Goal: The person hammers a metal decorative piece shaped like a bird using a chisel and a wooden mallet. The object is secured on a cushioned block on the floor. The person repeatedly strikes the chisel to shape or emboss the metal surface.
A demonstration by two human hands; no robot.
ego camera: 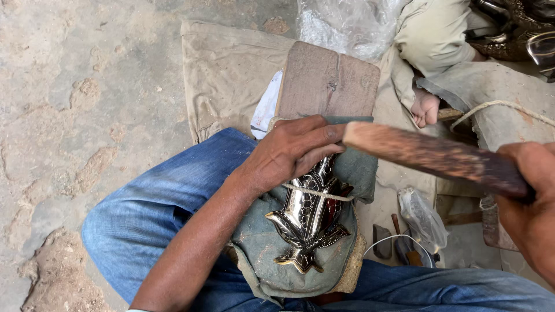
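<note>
A shiny metal fish figure (309, 216) lies on a grey-green cloth pad (272, 254) over my lap, bound across by a thin string (318, 193). My left hand (289, 151) presses down on the fish's upper end, fingers stretched to the right. My right hand (529, 202) grips a long brown wooden stick (433, 157) at its right end. The stick's far tip reaches my left fingertips, just above the fish.
A worn wooden board (329, 81) lies on tan cloth (225, 75) ahead of my knee. Clear plastic (347, 20) sits beyond it. Another person's foot (425, 107) and trouser leg are at upper right. Small tools and a plastic bag (422, 216) lie by a rope (497, 107).
</note>
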